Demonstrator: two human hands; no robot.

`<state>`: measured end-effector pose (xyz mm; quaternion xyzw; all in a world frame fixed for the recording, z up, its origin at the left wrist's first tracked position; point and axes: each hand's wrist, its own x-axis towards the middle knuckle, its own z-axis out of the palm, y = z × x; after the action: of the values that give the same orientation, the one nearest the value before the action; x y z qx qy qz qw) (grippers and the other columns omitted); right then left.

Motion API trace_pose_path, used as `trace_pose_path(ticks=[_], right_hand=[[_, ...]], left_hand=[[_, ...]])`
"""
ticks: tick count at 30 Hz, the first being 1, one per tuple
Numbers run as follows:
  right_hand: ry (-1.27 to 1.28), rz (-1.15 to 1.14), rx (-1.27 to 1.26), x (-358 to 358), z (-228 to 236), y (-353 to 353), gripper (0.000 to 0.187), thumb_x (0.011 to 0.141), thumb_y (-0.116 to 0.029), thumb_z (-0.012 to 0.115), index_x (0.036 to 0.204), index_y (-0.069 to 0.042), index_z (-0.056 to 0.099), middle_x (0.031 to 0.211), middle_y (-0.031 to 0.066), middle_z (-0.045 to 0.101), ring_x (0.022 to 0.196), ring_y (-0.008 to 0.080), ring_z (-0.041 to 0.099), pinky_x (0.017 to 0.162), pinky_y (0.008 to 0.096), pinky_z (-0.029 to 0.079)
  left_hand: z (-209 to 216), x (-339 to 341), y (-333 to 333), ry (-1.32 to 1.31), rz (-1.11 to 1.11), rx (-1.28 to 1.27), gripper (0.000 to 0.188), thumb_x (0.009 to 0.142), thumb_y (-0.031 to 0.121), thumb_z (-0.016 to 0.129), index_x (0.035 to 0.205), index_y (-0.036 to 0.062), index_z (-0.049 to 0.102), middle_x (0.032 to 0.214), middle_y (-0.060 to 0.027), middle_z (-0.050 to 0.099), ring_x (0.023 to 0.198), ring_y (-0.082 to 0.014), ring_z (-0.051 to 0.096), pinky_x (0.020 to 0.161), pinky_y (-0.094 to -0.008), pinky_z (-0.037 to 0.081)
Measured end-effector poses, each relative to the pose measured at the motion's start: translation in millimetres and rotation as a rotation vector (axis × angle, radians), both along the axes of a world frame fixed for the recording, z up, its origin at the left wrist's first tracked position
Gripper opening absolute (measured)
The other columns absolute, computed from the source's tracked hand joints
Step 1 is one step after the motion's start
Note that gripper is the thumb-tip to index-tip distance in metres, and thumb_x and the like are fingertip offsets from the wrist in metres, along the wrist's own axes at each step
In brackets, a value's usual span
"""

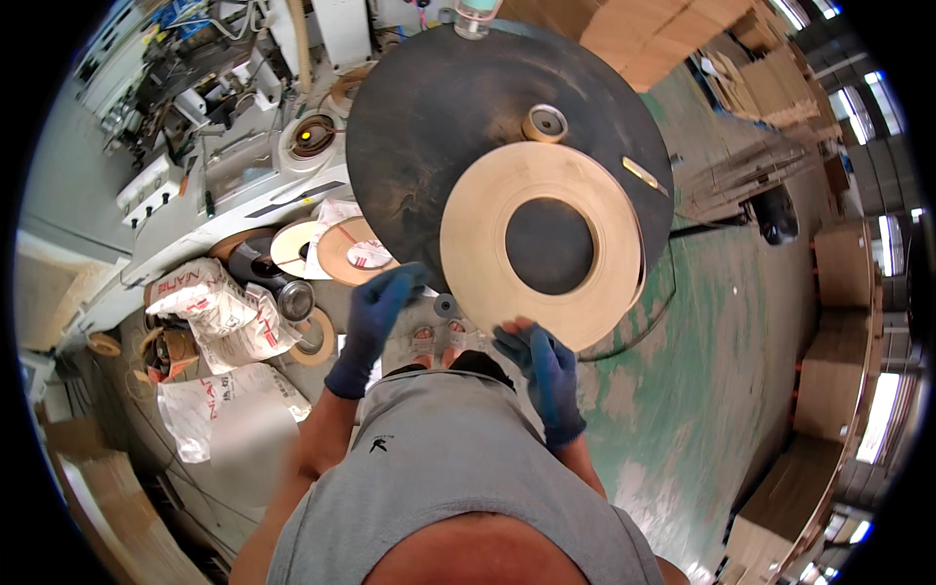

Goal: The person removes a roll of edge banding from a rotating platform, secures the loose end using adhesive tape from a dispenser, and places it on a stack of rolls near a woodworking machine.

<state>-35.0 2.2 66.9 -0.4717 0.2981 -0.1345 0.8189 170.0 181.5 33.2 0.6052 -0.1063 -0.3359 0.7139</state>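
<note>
A wide beige roll of edge banding tape lies flat on a round black tabletop, the dark surface showing through its centre hole. My left hand, in a blue glove, hovers by the table's near left edge; its fingers point right, slightly smeared, with nothing visible in them. Close to the roll's near rim is my right hand, gloved in blue with some bare fingertips. Its fingers are partly bent and apart, holding nothing I can see; whether they touch the roll is unclear.
On the tabletop also sit a small tape roll, a yellow-handled cutter and a bottle. White sacks and more banding rolls lie at left beside a machine. Cardboard boxes line the right.
</note>
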Motion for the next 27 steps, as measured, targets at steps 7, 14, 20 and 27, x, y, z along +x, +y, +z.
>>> trace_pose_path(ticks=[7, 14, 20, 27], right_hand=[[-0.485, 0.199, 0.525, 114.1, 12.9, 2.2, 0.045, 0.107, -0.030, 0.035, 0.144, -0.005, 0.044, 0.143, 0.0135, 0.050, 0.137, 0.0318, 0.042, 0.115, 0.0464, 0.032], [-0.584, 0.240, 0.729, 160.1, -7.4, -3.0, 0.044, 0.106, -0.028, 0.039, 0.145, -0.008, 0.043, 0.145, 0.0107, 0.050, 0.137, 0.0284, 0.042, 0.116, 0.0489, 0.029], [-0.602, 0.209, 0.727, 195.8, -15.2, 3.5, 0.038, 0.105, -0.016, 0.040, 0.141, -0.005, 0.047, 0.144, 0.0116, 0.050, 0.136, 0.0247, 0.042, 0.118, 0.0440, 0.026], [-0.391, 0.167, -0.166, 253.6, -2.8, 12.8, 0.049, 0.106, -0.016, 0.037, 0.152, -0.002, 0.024, 0.155, 0.0114, 0.034, 0.142, 0.0226, 0.033, 0.118, 0.0360, 0.027]], left_hand=[[26.8, -8.6, -55.9, 0.243, -0.088, -0.339, 0.047, 0.102, 0.041, 0.049, 0.126, 0.0018, 0.055, 0.112, -0.0063, 0.064, 0.094, -0.0134, 0.062, 0.081, -0.0288, 0.051], [8.4, 17.3, -67.1, -0.045, 0.293, -0.089, 0.031, 0.099, 0.030, 0.056, 0.088, 0.0023, 0.066, 0.073, 0.0006, 0.059, 0.068, -0.0072, 0.054, 0.060, -0.0260, 0.044], [-5.8, 80.4, -89.1, -0.494, 0.527, 0.251, 0.027, 0.091, 0.022, 0.059, 0.076, 0.0004, 0.066, 0.064, -0.0129, 0.063, 0.059, -0.0254, 0.061, 0.058, -0.0391, 0.047], [-4.0, 171.5, -118.3, -0.647, 0.615, 0.294, 0.027, 0.086, 0.018, 0.063, 0.069, -0.0012, 0.062, 0.060, -0.0204, 0.054, 0.048, -0.0292, 0.052, 0.051, -0.0399, 0.042]])
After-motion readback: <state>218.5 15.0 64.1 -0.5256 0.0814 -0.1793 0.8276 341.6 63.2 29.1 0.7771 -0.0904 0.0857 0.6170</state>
